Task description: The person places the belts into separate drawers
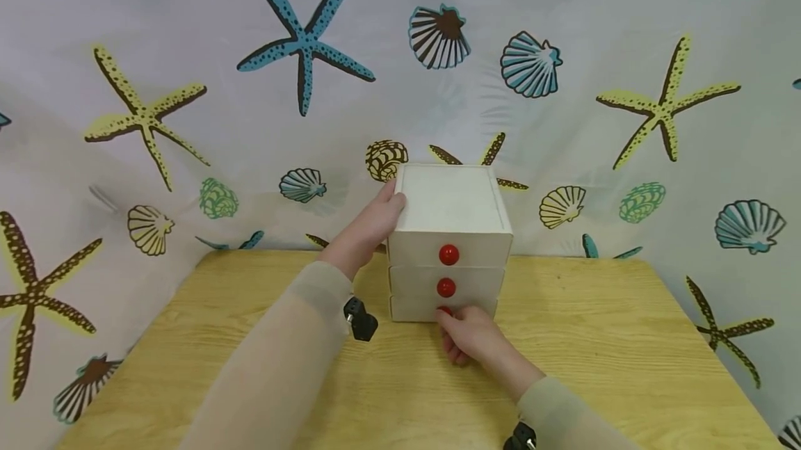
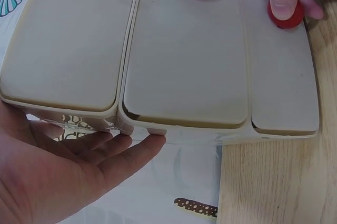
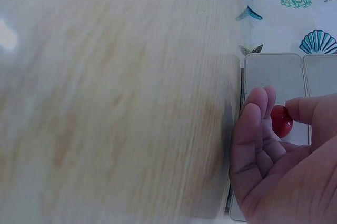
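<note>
A small white three-drawer cabinet [image 1: 452, 199] stands on the wooden table, with round red knobs on its drawer fronts. My left hand [image 1: 375, 217] rests against the cabinet's upper left side, and the left wrist view shows its fingers [image 2: 134, 158] fairly straight along that side. Low at the front, my right hand [image 1: 472, 335] pinches the red knob [image 3: 281, 121] of the bottom drawer [image 2: 281, 77], thumb on top. The middle knob [image 1: 446, 288] and top knob [image 1: 448, 254] are untouched. All three drawer fronts look flush with the cabinet.
The light wooden table [image 1: 601, 352] extends on both sides of the cabinet and in front of it. Close behind hangs a white cloth [image 1: 388, 102] printed with starfish and shells. A small black device [image 1: 361, 319] is on the left wrist.
</note>
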The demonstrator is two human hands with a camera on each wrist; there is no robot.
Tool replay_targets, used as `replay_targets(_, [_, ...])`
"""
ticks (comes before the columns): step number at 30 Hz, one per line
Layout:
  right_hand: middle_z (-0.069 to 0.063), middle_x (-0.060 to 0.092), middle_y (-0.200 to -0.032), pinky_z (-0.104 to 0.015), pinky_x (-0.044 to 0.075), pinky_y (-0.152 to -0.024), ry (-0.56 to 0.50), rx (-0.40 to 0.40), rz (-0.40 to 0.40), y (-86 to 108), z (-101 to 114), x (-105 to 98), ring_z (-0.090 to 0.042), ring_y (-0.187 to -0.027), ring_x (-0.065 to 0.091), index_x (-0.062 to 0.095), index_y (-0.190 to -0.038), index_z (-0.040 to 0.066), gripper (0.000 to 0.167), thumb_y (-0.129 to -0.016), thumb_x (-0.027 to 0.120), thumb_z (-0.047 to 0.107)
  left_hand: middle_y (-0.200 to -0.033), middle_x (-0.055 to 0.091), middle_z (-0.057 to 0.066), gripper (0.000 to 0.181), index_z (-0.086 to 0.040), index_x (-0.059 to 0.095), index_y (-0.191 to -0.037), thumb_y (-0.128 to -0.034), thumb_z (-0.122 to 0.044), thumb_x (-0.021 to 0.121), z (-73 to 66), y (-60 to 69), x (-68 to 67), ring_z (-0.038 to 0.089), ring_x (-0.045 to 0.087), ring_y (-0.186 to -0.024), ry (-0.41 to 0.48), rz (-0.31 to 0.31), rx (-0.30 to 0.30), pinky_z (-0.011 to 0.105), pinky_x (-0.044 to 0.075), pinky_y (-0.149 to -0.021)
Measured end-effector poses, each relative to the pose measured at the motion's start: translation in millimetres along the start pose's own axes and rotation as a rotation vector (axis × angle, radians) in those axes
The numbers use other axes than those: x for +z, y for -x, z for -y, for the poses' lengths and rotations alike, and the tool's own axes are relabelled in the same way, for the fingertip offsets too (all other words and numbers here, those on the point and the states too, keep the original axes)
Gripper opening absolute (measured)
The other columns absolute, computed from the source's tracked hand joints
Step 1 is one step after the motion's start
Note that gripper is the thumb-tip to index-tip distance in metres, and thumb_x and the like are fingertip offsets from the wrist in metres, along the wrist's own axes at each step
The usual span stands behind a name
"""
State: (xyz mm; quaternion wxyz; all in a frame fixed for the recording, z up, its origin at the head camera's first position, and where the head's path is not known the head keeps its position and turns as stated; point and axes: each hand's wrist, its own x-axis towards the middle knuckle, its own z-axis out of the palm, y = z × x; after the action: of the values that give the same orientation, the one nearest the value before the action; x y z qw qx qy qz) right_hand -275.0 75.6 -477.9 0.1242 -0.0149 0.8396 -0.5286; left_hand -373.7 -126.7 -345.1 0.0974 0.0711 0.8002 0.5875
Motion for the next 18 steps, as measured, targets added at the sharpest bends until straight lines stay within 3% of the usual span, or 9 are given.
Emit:
replay_targets(12, [-0.003, 0.064, -0.065, -0.03, 0.055, -0.05, 0.019, -0.016, -0.014, 2.1, -0.4, -0.7, -0.015, -0.054, 0.06, 0.068, -0.08, 0.003, 0.047, -0.113, 0.061, 0.035, -0.186, 0.008, 0.005, 0.067, -0.034, 0.001, -0.179, -0.1195, -0.044, 0.029, -0.2, 0.2, 0.9, 0.036, 0.012, -0.168, 0.009, 0.004, -0.015, 0.074, 0.025, -0.124])
replay_targets(18, [-0.005, 0.067, -0.066, -0.031, 0.057, -0.051, 0.023, -0.035, 0.036, -0.8, -4.2, -4.1, -0.015, -0.054, 0.062, 0.069, -0.08, 0.002, 0.05, -0.114, 0.06, 0.038, -0.185, 0.009, 0.006, 0.067, -0.034, 0.002, -0.179, -0.1193, -0.045, 0.03, -0.2, -0.4, -1.4, 0.038, 0.017, -0.166, 0.027, 0.004, -0.034, 0.076, 0.029, -0.122])
